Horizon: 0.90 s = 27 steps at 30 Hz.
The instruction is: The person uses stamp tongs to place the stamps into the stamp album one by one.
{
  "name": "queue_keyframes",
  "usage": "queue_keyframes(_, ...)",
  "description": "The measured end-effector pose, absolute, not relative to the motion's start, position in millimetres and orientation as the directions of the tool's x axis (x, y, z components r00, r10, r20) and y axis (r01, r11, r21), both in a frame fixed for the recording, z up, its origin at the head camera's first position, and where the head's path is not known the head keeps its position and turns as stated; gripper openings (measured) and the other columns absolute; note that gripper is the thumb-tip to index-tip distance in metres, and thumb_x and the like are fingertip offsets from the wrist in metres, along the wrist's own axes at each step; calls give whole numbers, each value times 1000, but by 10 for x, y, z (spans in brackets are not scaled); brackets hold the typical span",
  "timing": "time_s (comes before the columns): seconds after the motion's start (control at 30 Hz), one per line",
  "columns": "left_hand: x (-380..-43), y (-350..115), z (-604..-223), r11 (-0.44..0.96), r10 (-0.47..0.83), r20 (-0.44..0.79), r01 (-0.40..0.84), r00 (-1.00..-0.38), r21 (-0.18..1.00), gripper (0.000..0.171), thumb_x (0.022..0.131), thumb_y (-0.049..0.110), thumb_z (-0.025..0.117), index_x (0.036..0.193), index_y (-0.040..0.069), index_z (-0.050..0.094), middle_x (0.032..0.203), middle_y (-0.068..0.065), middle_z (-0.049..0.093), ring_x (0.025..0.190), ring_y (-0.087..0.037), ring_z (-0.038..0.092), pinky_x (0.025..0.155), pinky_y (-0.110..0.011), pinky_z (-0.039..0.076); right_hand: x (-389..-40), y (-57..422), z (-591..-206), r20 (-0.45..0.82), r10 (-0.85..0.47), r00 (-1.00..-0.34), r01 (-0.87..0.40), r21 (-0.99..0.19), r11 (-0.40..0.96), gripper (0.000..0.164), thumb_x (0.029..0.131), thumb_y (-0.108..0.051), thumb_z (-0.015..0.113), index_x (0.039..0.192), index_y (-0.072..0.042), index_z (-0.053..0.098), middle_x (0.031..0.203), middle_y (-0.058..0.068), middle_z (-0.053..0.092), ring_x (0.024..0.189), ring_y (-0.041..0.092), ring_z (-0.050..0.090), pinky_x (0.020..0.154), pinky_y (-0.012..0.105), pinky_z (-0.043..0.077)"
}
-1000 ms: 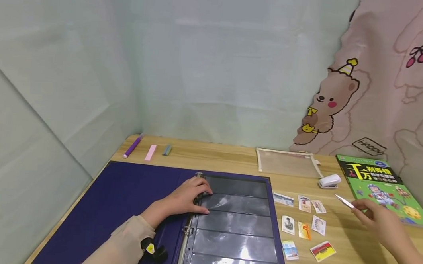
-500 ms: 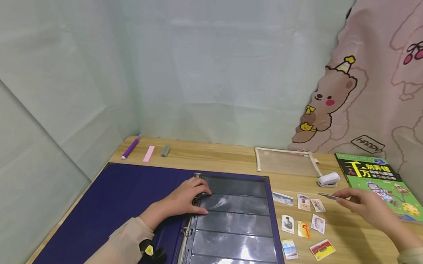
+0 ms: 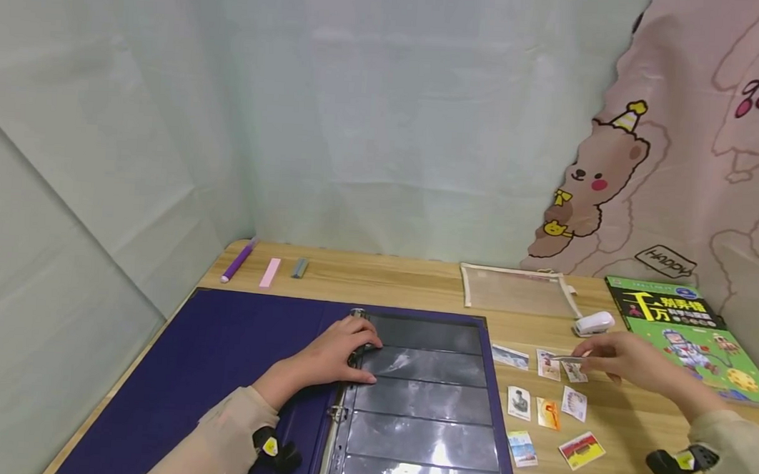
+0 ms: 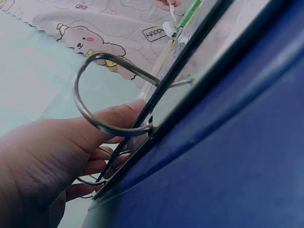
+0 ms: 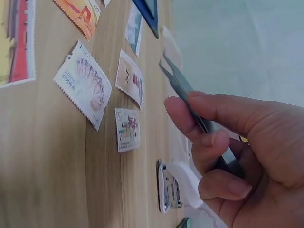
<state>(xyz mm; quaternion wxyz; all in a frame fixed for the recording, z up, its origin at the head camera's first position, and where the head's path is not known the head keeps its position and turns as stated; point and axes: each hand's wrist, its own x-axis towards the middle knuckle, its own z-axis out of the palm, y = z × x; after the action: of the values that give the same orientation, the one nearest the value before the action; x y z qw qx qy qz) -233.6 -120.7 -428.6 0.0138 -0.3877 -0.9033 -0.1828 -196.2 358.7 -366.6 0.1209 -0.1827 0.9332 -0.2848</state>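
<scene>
An open dark blue ring binder [image 3: 244, 359] lies on the table, with a black page of clear pocket strips [image 3: 422, 400] on its right side. My left hand [image 3: 341, 349] rests at the page's inner edge near the upper rings; the left wrist view shows its thumb beside a metal ring [image 4: 78, 95]. My right hand [image 3: 631, 359] pinches bent-tip metal tweezers [image 5: 179, 83], their tips slightly apart with nothing between them. In the head view the tweezers overlap two small stamps in the top row, one of them a figure stamp [image 5: 127, 129]. A shell-patterned stamp [image 5: 85, 83] lies nearby.
Several more stamps, including a red and yellow one [image 3: 581, 450], lie right of the binder. Behind them are a mesh zip pouch [image 3: 518, 291], a white stapler [image 3: 594, 323] and a green book [image 3: 702, 347]. A purple pen [image 3: 239, 260] and pink strip [image 3: 270, 273] lie back left.
My right hand has moved left with the tweezers, from beside the book to over the top row of stamps. The left hand has stayed at the binder rings.
</scene>
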Motion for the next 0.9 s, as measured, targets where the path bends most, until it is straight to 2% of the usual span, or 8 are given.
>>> queue_keyframes(0.23,-2327,-1210,-4292,631,696,169,706,-698,321,51,71,54,66,112,25,57,118,4,49,110,-14,44,94,-39,36,-2067,3551,-3707,-129,-522,-843,-311,-674,670,16,85,-13,59,95,-1,62,64,-2,56,46,-3,37,39,21,35)
queue_keyframes(0.9,-2337,-1213,-4297,628,704,166,714,-691,310,51,72,55,64,113,25,56,118,5,48,110,-13,43,94,-38,36,-2176,3474,-3766,-238,-455,-858,-193,-672,715,21,85,-15,58,95,3,64,63,-4,55,46,-2,34,41,19,32)
